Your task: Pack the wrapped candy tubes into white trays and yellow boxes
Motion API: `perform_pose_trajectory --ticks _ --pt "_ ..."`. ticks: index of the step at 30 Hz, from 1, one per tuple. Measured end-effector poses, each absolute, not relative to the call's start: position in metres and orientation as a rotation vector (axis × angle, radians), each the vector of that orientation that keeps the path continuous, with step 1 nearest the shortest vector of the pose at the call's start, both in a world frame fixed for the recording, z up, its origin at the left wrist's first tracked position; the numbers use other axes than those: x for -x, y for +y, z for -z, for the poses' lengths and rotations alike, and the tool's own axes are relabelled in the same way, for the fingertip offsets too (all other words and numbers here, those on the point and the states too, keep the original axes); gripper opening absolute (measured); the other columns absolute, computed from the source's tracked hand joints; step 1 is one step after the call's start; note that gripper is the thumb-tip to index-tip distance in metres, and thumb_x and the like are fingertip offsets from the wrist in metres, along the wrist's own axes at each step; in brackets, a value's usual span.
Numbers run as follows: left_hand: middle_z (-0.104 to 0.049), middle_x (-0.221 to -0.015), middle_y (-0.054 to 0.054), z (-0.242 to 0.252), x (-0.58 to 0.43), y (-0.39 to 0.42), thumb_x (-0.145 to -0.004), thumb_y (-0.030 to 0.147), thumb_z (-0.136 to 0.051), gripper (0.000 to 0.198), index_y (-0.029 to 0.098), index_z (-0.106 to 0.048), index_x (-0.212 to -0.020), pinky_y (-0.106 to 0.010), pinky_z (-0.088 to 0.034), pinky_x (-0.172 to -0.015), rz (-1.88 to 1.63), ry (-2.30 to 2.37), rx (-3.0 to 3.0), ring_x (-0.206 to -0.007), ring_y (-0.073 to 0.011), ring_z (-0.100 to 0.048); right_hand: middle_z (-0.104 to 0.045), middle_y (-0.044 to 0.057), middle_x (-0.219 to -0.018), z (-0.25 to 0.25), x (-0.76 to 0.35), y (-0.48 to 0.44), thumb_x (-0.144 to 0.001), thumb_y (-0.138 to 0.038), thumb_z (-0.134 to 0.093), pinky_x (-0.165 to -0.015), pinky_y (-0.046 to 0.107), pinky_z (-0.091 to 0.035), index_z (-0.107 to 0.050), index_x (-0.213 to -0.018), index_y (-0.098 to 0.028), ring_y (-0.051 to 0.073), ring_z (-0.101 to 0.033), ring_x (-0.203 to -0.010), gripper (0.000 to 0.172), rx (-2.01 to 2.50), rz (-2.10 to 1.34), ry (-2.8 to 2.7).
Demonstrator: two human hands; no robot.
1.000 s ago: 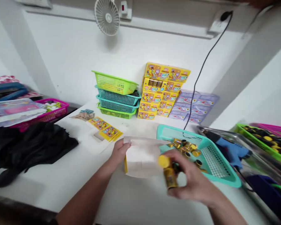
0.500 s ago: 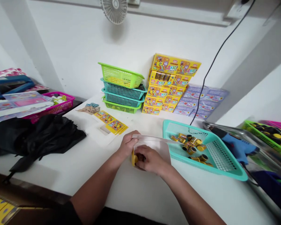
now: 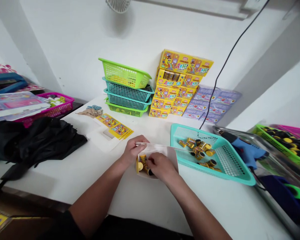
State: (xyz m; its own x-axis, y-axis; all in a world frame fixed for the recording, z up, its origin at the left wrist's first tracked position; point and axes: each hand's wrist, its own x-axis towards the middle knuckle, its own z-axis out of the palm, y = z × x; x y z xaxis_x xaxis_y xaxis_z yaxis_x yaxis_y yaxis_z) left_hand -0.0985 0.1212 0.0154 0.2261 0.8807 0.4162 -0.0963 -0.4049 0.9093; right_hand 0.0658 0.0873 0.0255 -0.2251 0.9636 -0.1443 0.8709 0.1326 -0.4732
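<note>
Plastic bag pinched at its edge by the left hand; the right hand grips gold cylinders inside.

Two hands, four stacked baskets, one loose basket.

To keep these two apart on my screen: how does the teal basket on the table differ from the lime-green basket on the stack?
The teal basket lies flat on the table, while the lime-green basket sits tilted on top of a stack of baskets, farther back. The teal basket holds small gold-and-black cylinders; no contents show in the lime-green basket. Both are rectangular perforated plastic baskets.
</note>
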Motion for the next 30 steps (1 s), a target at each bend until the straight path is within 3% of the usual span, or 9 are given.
perform_pose_trajectory --ticks 5,9,13,18,21,26,30 --pt "-0.060 -0.072 -0.003 -0.019 0.098 0.119 -0.075 0.028 -0.055 0.018 0.013 -0.065 -0.075 -0.028 -0.037 -0.063 -1.339 0.793 -1.569 -0.069 -0.0169 -0.052 -0.065 0.011 -0.099 -0.037 -0.064 0.075 -0.072 -0.048 -0.065 -0.063 0.029 -0.037 -0.067 -0.088 -0.019 0.025 -0.059 -0.088 0.033 1.858 -0.660 -2.352" --pt "-0.059 -0.072 -0.002 -0.020 0.096 0.118 -0.076 0.028 -0.055 0.018 0.013 -0.064 -0.074 -0.028 -0.036 -0.062 -1.332 0.791 -1.570 -0.068 -0.0162 -0.051 -0.064 0.012 -0.104 -0.036 -0.067 0.072 -0.070 -0.031 -0.065 -0.066 0.029 -0.039 -0.066 -0.091 -0.017 0.025 -0.060 -0.090 0.025 1.896 -0.598 -2.363" --pt "-0.059 -0.073 -0.002 -0.021 0.095 0.116 -0.074 0.027 -0.053 0.017 0.014 -0.064 -0.075 -0.029 -0.038 -0.066 -1.324 0.764 -1.534 -0.071 -0.0171 -0.052 -0.065 0.015 -0.108 -0.028 -0.058 0.085 -0.079 -0.035 -0.059 -0.078 0.033 -0.043 -0.063 -0.107 -0.014 0.028 -0.060 -0.100 0.035 1.794 -0.533 -2.324" --pt "-0.057 -0.068 -0.001 -0.024 0.094 0.116 -0.073 0.027 -0.052 0.017 0.014 -0.064 -0.072 -0.029 -0.038 -0.066 -1.316 0.756 -1.518 -0.068 -0.0164 -0.050 -0.067 0.006 -0.112 -0.021 -0.052 0.105 -0.079 -0.013 -0.052 -0.082 0.029 -0.044 -0.062 -0.118 -0.022 0.019 -0.062 -0.097 0.041 1.564 -0.788 -2.308" --pt "-0.057 -0.067 -0.001 -0.023 0.093 0.117 -0.072 0.027 -0.052 0.017 0.014 -0.064 -0.072 -0.029 -0.038 -0.066 -1.324 0.759 -1.509 -0.068 -0.0164 -0.050 -0.065 0.006 -0.110 -0.022 -0.056 0.105 -0.071 -0.009 -0.059 -0.081 0.028 -0.044 -0.065 -0.108 -0.020 0.019 -0.060 -0.094 0.039 1.529 -0.841 -2.371" --pt "-0.059 -0.070 -0.002 -0.018 0.092 0.118 -0.074 0.028 -0.054 0.017 0.014 -0.064 -0.073 -0.029 -0.039 -0.067 -1.343 0.765 -1.470 -0.071 -0.0176 -0.053 -0.059 0.000 -0.079 -0.017 -0.056 0.094 -0.064 -0.015 -0.068 -0.057 0.024 -0.036 -0.057 -0.081 -0.019 0.012 -0.050 -0.064 0.020 1.655 -0.829 -2.296" --pt "-0.061 -0.073 -0.003 -0.017 0.091 0.118 -0.074 0.030 -0.055 0.018 0.014 -0.064 -0.074 -0.029 -0.040 -0.066 -1.325 0.807 -1.427 -0.073 -0.0193 -0.055 -0.052 -0.002 -0.077 -0.011 -0.060 0.084 -0.067 -0.008 -0.062 -0.059 0.023 -0.038 -0.046 -0.066 -0.020 0.010 -0.047 -0.065 0.020 1.411 -0.695 -2.179"
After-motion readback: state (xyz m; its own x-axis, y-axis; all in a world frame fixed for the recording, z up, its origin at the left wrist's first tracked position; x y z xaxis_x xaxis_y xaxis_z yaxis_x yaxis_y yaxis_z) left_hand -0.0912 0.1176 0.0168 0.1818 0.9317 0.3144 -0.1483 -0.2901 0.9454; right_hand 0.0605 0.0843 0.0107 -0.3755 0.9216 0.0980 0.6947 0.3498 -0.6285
